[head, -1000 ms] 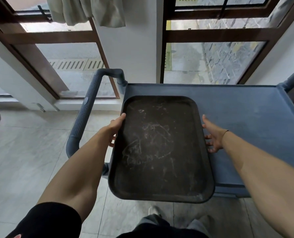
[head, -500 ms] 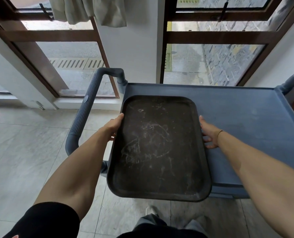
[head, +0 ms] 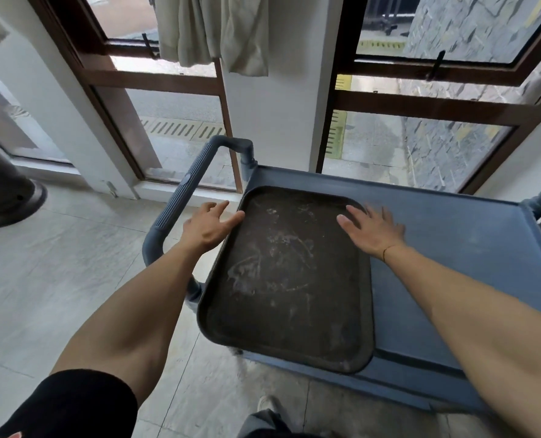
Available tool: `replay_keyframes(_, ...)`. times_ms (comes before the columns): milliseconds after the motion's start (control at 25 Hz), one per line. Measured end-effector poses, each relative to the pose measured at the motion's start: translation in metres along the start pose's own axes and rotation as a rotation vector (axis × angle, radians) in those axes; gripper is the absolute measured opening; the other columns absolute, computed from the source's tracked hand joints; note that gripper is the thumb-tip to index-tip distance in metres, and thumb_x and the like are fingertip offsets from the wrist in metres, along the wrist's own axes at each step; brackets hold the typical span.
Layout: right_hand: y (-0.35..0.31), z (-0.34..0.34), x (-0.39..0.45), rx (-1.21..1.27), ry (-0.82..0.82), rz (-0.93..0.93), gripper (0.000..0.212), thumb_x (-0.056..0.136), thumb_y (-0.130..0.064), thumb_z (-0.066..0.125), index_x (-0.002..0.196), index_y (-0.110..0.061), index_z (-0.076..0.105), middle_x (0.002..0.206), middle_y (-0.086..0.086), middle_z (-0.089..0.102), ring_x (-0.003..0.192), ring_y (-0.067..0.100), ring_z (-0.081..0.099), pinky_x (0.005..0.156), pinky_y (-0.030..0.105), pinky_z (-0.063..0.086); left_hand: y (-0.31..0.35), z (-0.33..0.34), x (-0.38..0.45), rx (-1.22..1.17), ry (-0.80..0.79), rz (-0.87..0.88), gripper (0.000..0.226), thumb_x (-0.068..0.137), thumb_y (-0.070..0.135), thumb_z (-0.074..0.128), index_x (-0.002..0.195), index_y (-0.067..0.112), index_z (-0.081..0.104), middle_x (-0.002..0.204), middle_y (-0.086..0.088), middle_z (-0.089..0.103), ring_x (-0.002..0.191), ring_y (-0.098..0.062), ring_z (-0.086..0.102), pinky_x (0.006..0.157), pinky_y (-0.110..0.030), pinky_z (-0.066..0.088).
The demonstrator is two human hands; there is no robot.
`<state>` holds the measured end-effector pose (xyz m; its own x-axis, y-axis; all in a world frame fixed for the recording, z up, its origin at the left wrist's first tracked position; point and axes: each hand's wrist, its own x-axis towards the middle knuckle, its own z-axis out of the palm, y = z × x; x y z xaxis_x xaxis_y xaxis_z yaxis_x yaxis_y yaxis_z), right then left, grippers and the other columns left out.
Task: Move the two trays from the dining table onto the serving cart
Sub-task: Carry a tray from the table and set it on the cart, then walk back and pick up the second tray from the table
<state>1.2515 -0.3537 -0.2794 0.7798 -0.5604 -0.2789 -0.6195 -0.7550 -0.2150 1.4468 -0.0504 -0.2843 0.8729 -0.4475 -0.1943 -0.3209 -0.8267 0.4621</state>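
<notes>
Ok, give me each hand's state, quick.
Left hand: open, fingers spread, fingertips at the tray's left rim, no grip on it.
Right hand: open, flat over the tray's right rim, holding nothing.

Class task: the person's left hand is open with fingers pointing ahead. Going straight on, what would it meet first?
Probably the grey upright post at the serving cart's corner, past the tray's left rim; the left hand points that way, though depth is unclear.

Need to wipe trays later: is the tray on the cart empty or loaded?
Empty. The tray shows only pale smears on its dark surface, lying flat on the cart.
</notes>
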Motion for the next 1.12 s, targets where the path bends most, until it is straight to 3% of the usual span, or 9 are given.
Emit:
replay_keyframes(240, -0.007, -0.026, -0.005, -0.102, 0.070, -0.260, 0.087, 0.076, -0.085, -0.004, 0.153, -0.049, 0.014, 0.167, -0.003, -0.001, 0.150, 0.031, -0.014, 0.113, 0.066, -0.002, 0.002, -0.014, -0.063, 0.165, 0.229, -0.009, 0.091, 0.080, 0.088, 0.023, 0.155, 0.037, 0.029, 0.167, 0.001, 0.019, 0.154, -0.024, 0.009, 0.120, -0.057, 0.007)
replay_keyframes(520, -0.054, -0.039, -0.019, -0.158, 0.166, -0.561, 0.091, 0.073, -0.088, -0.008, 0.152, -0.050, 0.019, 0.167, -0.003, 0.008, 0.152, 0.030, -0.006, 0.114, 0.065, 0.002, -0.014, -0.027, -0.170, 0.255, 0.402, -0.203, 0.083, 0.088, 0.081, 0.023, 0.156, 0.034, 0.027, 0.167, -0.003, 0.021, 0.154, -0.027, 0.011, 0.120, -0.060, 0.006)
replay_keyframes(600, -0.077, -0.038, -0.029, -0.184, 0.183, -0.668, 0.093, 0.072, -0.088, -0.010, 0.151, -0.050, 0.020, 0.167, -0.002, 0.010, 0.152, 0.031, -0.004, 0.115, 0.065, 0.006, -0.023, -0.030, -0.212, 0.279, 0.433, -0.283, 0.087, 0.085, 0.082, 0.019, 0.156, 0.032, 0.027, 0.168, -0.003, 0.019, 0.154, -0.027, 0.010, 0.120, -0.059, 0.005)
replay_keyframes(840, -0.161, -0.012, -0.081, -0.174, 0.084, -0.944, 0.079, 0.081, -0.085, 0.002, 0.151, -0.052, 0.016, 0.167, -0.007, 0.002, 0.151, 0.027, -0.012, 0.114, 0.064, -0.004, -0.060, -0.047, -0.343, 0.266, 0.531, -0.558, 0.090, 0.083, 0.082, 0.017, 0.156, 0.030, 0.029, 0.167, 0.000, 0.019, 0.155, -0.023, 0.008, 0.121, -0.055, 0.003)
replay_keyframes(1120, -0.267, 0.025, -0.189, -0.220, 0.003, -1.242, 0.076, 0.085, -0.082, 0.008, 0.152, -0.049, 0.019, 0.167, -0.005, 0.001, 0.151, 0.027, -0.012, 0.116, 0.065, -0.002, -0.103, -0.045, -0.506, 0.207, 0.660, -0.861, 0.089, 0.086, 0.083, 0.023, 0.156, 0.029, 0.030, 0.167, 0.000, 0.019, 0.154, -0.020, 0.007, 0.121, -0.051, 0.000)
